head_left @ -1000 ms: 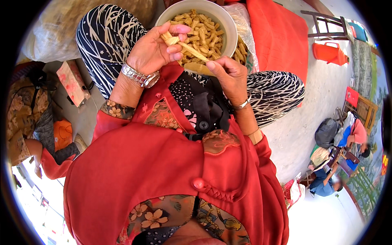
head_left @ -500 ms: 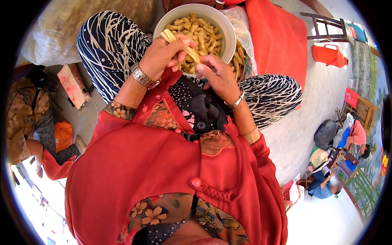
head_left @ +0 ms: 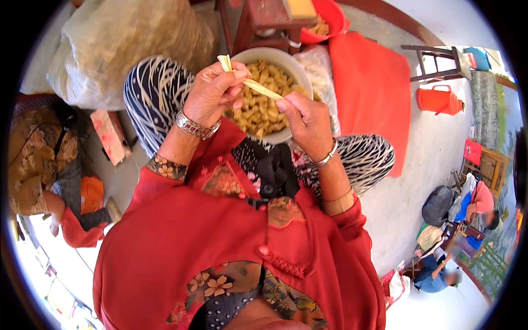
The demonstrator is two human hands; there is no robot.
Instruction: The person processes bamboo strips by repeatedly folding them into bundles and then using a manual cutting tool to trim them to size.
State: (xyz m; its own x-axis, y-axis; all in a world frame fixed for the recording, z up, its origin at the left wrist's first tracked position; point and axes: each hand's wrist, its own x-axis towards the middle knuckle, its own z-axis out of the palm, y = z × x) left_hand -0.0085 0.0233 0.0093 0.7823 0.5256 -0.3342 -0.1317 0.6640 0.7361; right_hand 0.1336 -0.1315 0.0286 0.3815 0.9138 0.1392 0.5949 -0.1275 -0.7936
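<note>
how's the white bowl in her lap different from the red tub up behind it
The white bowl is pale and sits close under both hands; the red tub is bright red and lies farther off, by a wooden stool. The white bowl shows its whole round rim, while the red tub is partly hidden behind the stool. Both hold similar yellowish pieces.

Smooth glossy cream bowl (head_left: 300,71), matt fibrous pale strip (head_left: 258,86), shiny metal wristwatch (head_left: 195,126), red cloth jacket (head_left: 181,242).

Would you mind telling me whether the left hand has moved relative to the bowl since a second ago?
Yes. The left hand has shifted toward the bowl's left rim.
</note>
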